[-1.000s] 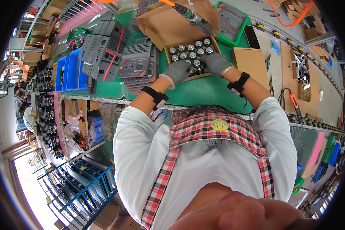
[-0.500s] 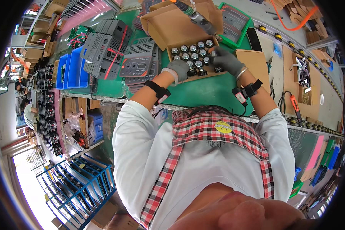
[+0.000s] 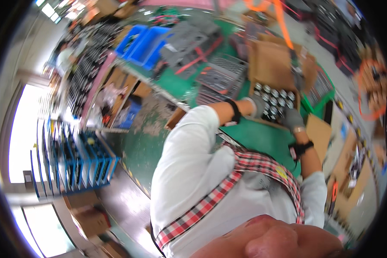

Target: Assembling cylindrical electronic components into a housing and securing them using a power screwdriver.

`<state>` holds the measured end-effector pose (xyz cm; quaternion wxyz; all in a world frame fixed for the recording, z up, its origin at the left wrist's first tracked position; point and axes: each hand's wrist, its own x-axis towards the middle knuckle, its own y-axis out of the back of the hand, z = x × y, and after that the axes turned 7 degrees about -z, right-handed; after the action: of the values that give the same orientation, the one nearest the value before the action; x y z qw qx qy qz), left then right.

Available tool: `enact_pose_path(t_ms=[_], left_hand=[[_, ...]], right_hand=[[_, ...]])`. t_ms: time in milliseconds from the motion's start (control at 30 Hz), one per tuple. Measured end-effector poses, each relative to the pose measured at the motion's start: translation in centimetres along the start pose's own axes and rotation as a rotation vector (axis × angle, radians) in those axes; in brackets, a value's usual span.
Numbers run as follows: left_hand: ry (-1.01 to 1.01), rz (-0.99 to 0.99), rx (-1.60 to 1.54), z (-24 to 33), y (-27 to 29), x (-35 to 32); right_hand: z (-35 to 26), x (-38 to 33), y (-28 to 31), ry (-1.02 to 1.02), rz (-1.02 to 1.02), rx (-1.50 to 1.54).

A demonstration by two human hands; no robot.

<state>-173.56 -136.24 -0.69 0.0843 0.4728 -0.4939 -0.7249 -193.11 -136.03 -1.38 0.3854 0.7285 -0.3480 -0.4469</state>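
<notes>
An open cardboard box (image 3: 271,60) stands on the green bench. It holds rows of black round parts with shiny metal tops (image 3: 274,97), blurred by motion. My left hand (image 3: 257,106), in a grey glove, curls at the box's near left corner beside these parts. At the near right corner my gloved right hand (image 3: 293,119) has its fingers bent in over the rim. What either hand has in its fingers is hidden. A power screwdriver (image 3: 296,71) hangs by an orange hose over the box's right side.
Stacked grey-black device housings (image 3: 217,77) are left of the box, with blue bins (image 3: 147,47) beyond. A green tray (image 3: 324,90) stands to the right. An orange-handled tool (image 3: 333,189) lies nearer on the right. A blue rack (image 3: 79,161) stands on the floor at left.
The view has swung, so bench, box and hands now sit farther right and lower. My right hand has come nearer, from the box's right side to its near right corner.
</notes>
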Motion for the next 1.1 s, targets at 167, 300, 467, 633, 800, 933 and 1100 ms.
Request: enact_pose_path(t_ms=[167,300,467,633,800,933,1100], left_hand=[[0.080,0.025,-0.164,0.4,0.5,-0.8],[0.152,0.038,-0.167,1.3,-0.2,-0.6],[0.235,0.084,-0.179,2.2,-0.8,0.6],[0.209,0.216,-0.232,2.5,-1.3,0.6],[0.254,0.155,-0.286,2.6,-1.0,0.9],[0.205,0.091,-0.340,1.6,-0.9,1.2],[0.167,0.206,-0.401,0.4,-2.1,1.0]], right_hand=[[-1.8,0.1,0.8,0.080,0.049,-0.127],[-1.8,0.3,2.0,0.171,-0.201,-0.123],[-3.4,0.5,-0.4,0.129,-0.023,-0.184],[-3.5,1.0,-0.8,0.128,-0.096,-0.117],[-2.9,1.3,-0.6,0.260,-0.139,0.085],[-2.9,1.2,-0.3,0.188,-0.260,0.005],[-3.5,0.3,0.0,0.157,-0.104,-0.026]])
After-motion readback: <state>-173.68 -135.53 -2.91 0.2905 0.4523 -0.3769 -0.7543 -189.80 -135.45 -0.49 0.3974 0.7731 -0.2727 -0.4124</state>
